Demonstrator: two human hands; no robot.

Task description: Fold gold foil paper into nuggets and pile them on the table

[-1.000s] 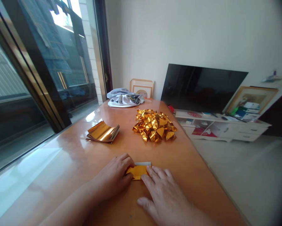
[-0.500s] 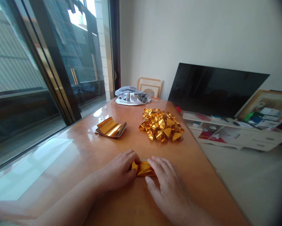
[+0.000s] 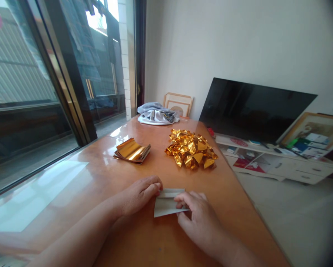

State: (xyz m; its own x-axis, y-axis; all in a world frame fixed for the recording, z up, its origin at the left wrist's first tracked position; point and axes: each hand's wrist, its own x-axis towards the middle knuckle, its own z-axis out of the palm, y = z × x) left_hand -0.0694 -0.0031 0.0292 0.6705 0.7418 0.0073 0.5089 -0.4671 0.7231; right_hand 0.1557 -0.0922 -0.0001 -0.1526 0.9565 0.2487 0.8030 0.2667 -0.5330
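A sheet of gold foil paper (image 3: 166, 205) lies on the wooden table (image 3: 135, 241) in front of me, its pale grey-white back facing up and creases running across it. My left hand (image 3: 144, 193) pinches the sheet's far left corner, thumb against fingers. At the sheet's right edge, my right hand (image 3: 195, 213) grips the paper between curled fingers and thumb. Beyond the hands, a stack of gold foil sheets (image 3: 133, 150) sits to the left. A heap of folded gold foil pieces (image 3: 191, 148) lies to the right.
A bundle of grey-white cloth (image 3: 157, 114) rests at the table's far end, before leaning picture frames (image 3: 179, 102). A large black television (image 3: 255, 111) stands on a low white cabinet (image 3: 283, 167) at right. Glass sliding doors (image 3: 52, 74) run along the left.
The sheet between my hands showed its gold side folded into a narrow strip; now its pale back is up and it is spread wider. The right hand's fingers have curled in.
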